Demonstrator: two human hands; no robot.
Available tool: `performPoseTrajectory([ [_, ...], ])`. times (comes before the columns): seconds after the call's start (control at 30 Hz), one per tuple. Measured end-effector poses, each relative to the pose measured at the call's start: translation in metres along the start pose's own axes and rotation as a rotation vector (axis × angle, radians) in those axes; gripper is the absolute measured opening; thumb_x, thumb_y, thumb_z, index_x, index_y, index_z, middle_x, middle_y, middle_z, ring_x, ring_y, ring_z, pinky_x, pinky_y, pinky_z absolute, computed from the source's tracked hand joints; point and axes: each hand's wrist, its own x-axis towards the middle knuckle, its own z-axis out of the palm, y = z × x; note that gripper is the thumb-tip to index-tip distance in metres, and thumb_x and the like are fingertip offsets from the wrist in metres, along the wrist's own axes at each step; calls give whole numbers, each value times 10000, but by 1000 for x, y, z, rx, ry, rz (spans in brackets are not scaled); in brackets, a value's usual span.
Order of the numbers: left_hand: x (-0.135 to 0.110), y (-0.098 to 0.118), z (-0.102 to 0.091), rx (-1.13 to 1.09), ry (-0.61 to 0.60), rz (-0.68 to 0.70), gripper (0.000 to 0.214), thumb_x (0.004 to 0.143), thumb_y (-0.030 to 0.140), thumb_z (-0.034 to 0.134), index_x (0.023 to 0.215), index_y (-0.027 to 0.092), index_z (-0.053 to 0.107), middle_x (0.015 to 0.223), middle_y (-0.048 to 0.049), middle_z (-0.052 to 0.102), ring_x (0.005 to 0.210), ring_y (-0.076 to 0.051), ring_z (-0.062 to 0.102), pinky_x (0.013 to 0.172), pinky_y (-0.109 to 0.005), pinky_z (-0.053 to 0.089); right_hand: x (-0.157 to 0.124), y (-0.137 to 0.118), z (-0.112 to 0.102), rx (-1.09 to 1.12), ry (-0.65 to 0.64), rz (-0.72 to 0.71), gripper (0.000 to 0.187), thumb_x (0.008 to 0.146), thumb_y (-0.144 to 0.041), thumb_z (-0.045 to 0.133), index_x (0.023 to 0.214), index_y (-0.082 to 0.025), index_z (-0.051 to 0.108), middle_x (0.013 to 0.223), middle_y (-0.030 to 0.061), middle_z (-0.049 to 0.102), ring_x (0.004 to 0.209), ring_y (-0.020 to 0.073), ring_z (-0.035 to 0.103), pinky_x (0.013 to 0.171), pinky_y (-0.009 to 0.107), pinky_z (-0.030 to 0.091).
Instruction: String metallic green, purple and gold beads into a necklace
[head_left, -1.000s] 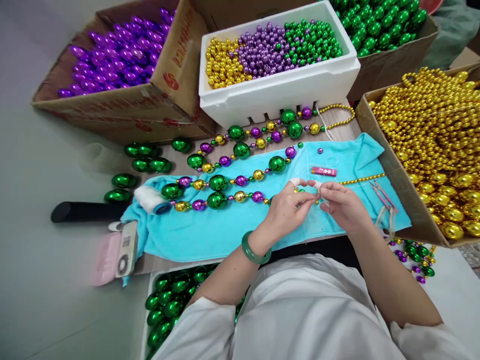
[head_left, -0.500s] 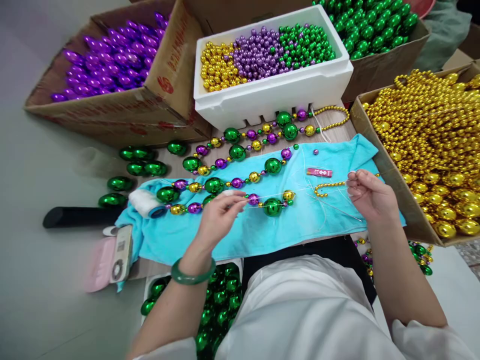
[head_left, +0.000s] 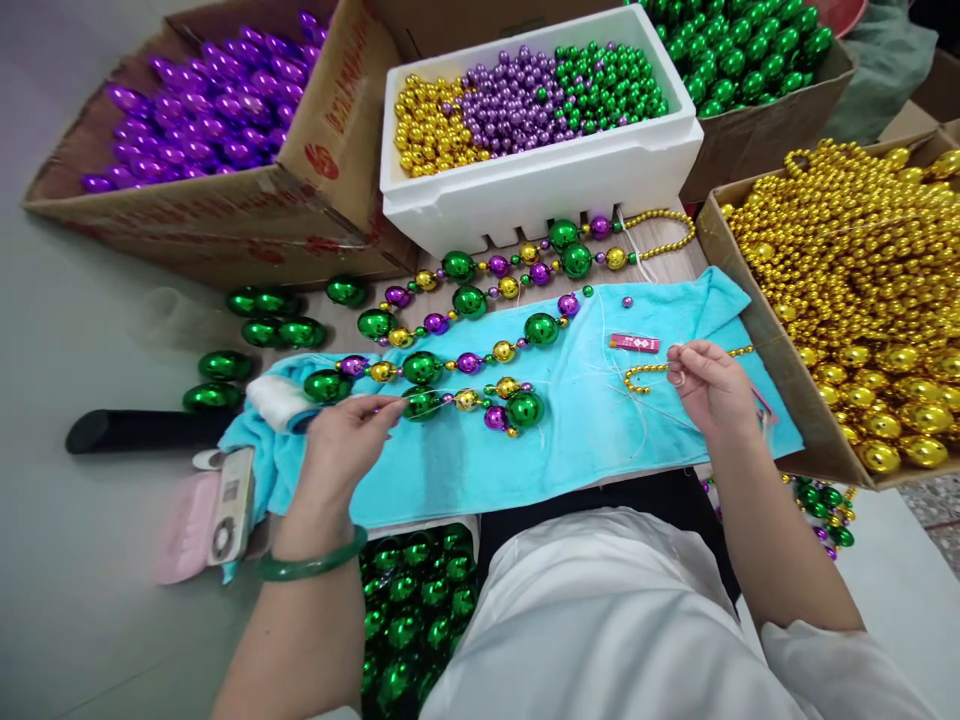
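Observation:
My left hand (head_left: 349,440), with a green bangle (head_left: 313,558) at its wrist, pinches a thin white thread (head_left: 574,383). The thread stretches rightward above the towel to my right hand (head_left: 709,385), whose fingertips are closed on it. A short gold bead chain (head_left: 636,377) shows on both sides of my right hand; whether the fingers touch it is hidden. Between the hands, a string of green, purple and gold beads (head_left: 525,408) curls on the turquoise towel (head_left: 487,470). Beside my left hand lies a white thread spool (head_left: 281,402).
A red-pink lighter (head_left: 634,343) lies on the towel. Behind stand a white foam box (head_left: 540,170) of small beads and a carton (head_left: 322,150) of purple beads. At the right, a carton (head_left: 787,390) holds gold chains. Several loose green beads (head_left: 225,365) lie at the left.
My left hand has moved left, drawing out the thread. The near end of the bead string has shifted left and curled. My right hand keeps its pinch near the gold chain.

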Motion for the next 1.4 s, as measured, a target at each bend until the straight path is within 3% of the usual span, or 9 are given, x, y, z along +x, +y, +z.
performPoseTrajectory([
  [0.13, -16, 44, 24, 258, 268, 259, 323, 852, 251, 518, 1059, 115, 726, 1166, -172, 669, 1109, -333, 559, 995, -501, 408, -13, 6, 8, -297, -76, -248, 45, 763, -212, 734, 771, -208, 690, 807, 9, 695, 625, 104, 583, 603, 263, 486],
  [0.27, -49, 126, 44, -123, 334, 500, 305, 898, 345, 525, 999, 180, 761, 1130, -127, 686, 1108, -285, 561, 1035, -473, 367, -31, 9, 23, -695, -269, -523, 66, 857, -163, 631, 837, -218, 660, 841, 33, 690, 807, 170, 641, 726, 332, 512],
  [0.37, -58, 173, 66, -520, -160, 533, 348, 910, 413, 522, 835, 182, 771, 925, -72, 727, 920, -205, 617, 900, -366, 450, -40, 13, 32, -922, -436, -732, 126, 888, -110, 561, 888, -220, 621, 855, 47, 683, 849, 187, 633, 785, 368, 495],
  [0.43, -56, 188, 83, -760, -528, 389, 375, 860, 480, 584, 786, 160, 764, 827, -57, 724, 792, -166, 611, 752, -301, 463, -43, 18, 34, -1010, -485, -811, 140, 897, -99, 531, 900, -221, 600, 848, 52, 677, 816, 189, 616, 771, 373, 485],
  [0.5, -51, 194, 95, -979, -734, 206, 336, 771, 468, 689, 777, 139, 756, 806, -54, 717, 737, -134, 596, 645, -252, 429, -45, 24, 34, -1062, -496, -842, 142, 903, -101, 513, 895, -221, 589, 837, 56, 671, 797, 192, 603, 765, 376, 477],
  [0.7, -44, 195, 101, -1419, -836, -125, 288, 652, 327, 810, 832, 115, 734, 796, -49, 693, 693, -97, 625, 560, -194, 428, -51, 39, 27, -1038, -506, -747, 142, 903, -104, 509, 880, -216, 593, 806, 49, 651, 767, 184, 582, 743, 358, 468],
  [0.97, -55, 194, 95, -1205, -616, 164, 253, 729, 327, 759, 888, 131, 773, 684, -17, 664, 561, -66, 561, 543, -209, 451, -40, 23, 31, -431, 35, -330, 22, 763, -229, 732, 776, -239, 717, 1086, 63, 629, 1100, 239, 579, 897, 389, 468],
  [1.13, -67, 202, 108, -1363, -706, 158, 257, 714, 363, 775, 895, 181, 789, 1078, -85, 722, 919, -162, 653, 738, -251, 530, -30, 11, 46, -95, -9, -19, 60, 662, -257, 783, 677, -229, 733, 1182, 48, 644, 1216, 260, 525, 988, 408, 425],
  [1.4, -63, 209, 128, -1461, -903, 39, 346, 643, 405, 837, 846, 132, 774, 836, -63, 729, 787, -140, 659, 748, -280, 531, -27, 12, 48, -40, 53, 64, 73, 609, -255, 792, 656, -226, 744, 1114, 32, 677, 984, 194, 588, 812, 324, 468],
])
